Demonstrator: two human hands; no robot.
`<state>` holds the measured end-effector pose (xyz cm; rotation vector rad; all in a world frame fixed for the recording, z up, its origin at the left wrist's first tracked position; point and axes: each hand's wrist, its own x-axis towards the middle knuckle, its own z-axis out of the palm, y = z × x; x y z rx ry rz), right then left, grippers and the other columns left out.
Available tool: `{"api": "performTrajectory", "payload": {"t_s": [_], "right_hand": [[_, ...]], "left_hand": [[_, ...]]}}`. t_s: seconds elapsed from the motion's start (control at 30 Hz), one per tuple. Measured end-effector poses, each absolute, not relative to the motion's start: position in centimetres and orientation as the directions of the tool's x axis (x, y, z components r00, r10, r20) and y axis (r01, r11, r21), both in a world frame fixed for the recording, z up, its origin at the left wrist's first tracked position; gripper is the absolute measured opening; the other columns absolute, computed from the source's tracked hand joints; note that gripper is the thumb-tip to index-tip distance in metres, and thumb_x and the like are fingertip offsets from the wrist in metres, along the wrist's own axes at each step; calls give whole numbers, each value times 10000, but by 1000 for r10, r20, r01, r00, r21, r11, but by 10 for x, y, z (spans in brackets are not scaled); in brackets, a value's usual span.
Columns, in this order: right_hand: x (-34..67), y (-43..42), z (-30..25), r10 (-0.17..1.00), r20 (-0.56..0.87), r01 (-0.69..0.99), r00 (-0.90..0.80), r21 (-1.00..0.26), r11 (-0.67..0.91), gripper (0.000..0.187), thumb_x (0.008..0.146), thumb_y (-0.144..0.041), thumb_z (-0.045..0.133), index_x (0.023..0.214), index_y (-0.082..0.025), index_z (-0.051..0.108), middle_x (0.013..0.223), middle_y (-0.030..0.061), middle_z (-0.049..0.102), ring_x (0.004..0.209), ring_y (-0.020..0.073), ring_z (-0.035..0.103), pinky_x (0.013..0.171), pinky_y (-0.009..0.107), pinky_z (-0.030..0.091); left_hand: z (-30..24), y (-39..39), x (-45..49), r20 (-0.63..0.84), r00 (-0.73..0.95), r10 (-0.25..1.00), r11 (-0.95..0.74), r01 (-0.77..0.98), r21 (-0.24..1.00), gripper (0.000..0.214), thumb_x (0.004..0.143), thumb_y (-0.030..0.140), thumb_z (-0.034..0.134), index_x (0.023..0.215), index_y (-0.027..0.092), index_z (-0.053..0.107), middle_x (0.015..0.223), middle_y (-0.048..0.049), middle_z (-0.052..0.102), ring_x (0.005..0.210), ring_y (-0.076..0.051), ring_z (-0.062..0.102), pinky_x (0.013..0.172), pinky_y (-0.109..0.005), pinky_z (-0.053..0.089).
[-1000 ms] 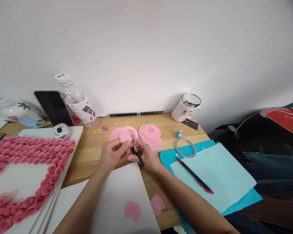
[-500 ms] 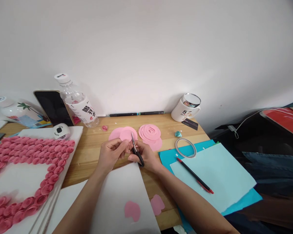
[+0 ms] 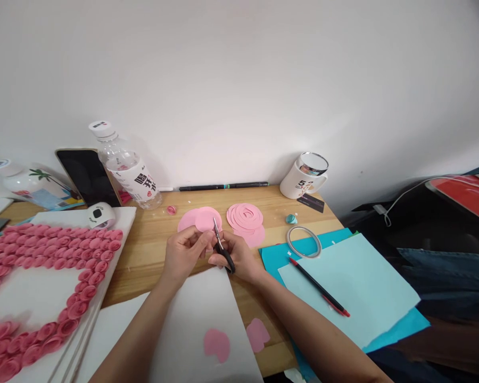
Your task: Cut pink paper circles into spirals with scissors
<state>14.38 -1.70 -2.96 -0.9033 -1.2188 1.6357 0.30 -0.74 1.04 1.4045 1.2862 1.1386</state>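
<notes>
My left hand (image 3: 183, 250) pinches a pink paper circle (image 3: 205, 220) and holds it just above the wooden desk (image 3: 151, 244). My right hand (image 3: 236, 256) grips small black-handled scissors (image 3: 221, 249), blades pointing up into the circle's edge. Another plain pink circle lies flat on the desk behind my hands. To the right of it lies a stack of spiral-cut pink circles (image 3: 245, 218).
A white board with rows of pink paper roses (image 3: 43, 276) lies at left. White sheets with pink scraps (image 3: 216, 343) sit in front. Light blue paper (image 3: 355, 287), a red-black pen (image 3: 318, 287), a tape ring (image 3: 303, 242), a mug (image 3: 307, 178), a water bottle (image 3: 125, 167) and a phone (image 3: 88, 175) surround the hands.
The pink circle has turned a little in my left hand and the scissors have shifted slightly along its edge. Everything else has stayed put.
</notes>
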Motion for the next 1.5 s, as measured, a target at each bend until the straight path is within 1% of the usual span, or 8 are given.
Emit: {"api": "performTrajectory", "payload": {"t_s": [0.17,0.3,0.37,0.63,0.8,1.0,1.17,1.5], "right_hand": [[144,-16,-31,921,-21,-244,-389,-962,-125,478,548,-448,813,788,-171,505,564,-50,501,489,78,396,453,199,308],[143,-15,-34,933,47,-271,-356,-961,-55,525,550,-470,810,846,-182,485,669,-21,532,598,121,490,564,241,402],[143,-15,-34,939,67,-272,-338,-962,-29,546,536,-479,814,842,-185,471,694,-16,534,627,133,507,603,259,420],[144,-16,-31,926,72,-288,-371,-957,-40,522,557,-476,805,826,-180,470,673,-28,505,599,110,447,531,223,347],[145,-15,-31,921,73,-275,-381,-961,-38,529,553,-519,788,857,-178,519,681,-26,495,592,108,429,535,229,354],[145,-15,-30,921,48,-276,-385,-959,-66,520,543,-527,790,829,-187,520,682,-19,512,581,112,440,539,237,366],[145,-15,-27,930,51,-247,-363,-968,-44,491,555,-520,786,783,-171,525,682,-16,513,549,93,409,498,218,326],[145,-17,-26,941,36,-188,-335,-982,-30,459,573,-500,779,775,-169,535,579,-51,440,514,83,348,475,214,277]], "left_hand": [[9,-9,3,45,37,998,-52,209,977,338,774,373,583,512,161,570,426,28,505,383,-54,399,391,-172,340],[7,-9,0,-5,115,993,-21,222,975,407,771,390,589,441,162,527,364,34,460,360,-53,380,372,-173,320],[7,-8,-1,-9,134,991,-23,230,973,413,769,389,589,432,163,516,354,38,450,354,-52,374,371,-173,316],[10,-9,1,1,109,994,-25,219,975,410,756,367,590,426,165,452,378,39,435,381,-53,367,393,-182,307],[7,-8,1,13,95,995,-34,218,975,395,754,384,596,444,168,480,384,35,440,384,-58,364,392,-189,308],[3,-6,-3,23,110,994,-44,197,979,374,762,382,602,465,170,516,416,36,477,381,-58,397,401,-192,328],[4,-5,-4,22,107,994,-42,185,982,368,763,361,605,462,171,510,423,41,480,375,-54,402,403,-193,326],[10,-6,-3,41,79,996,-54,172,984,367,758,352,596,453,168,506,409,36,453,379,-59,392,400,-196,329]]}}
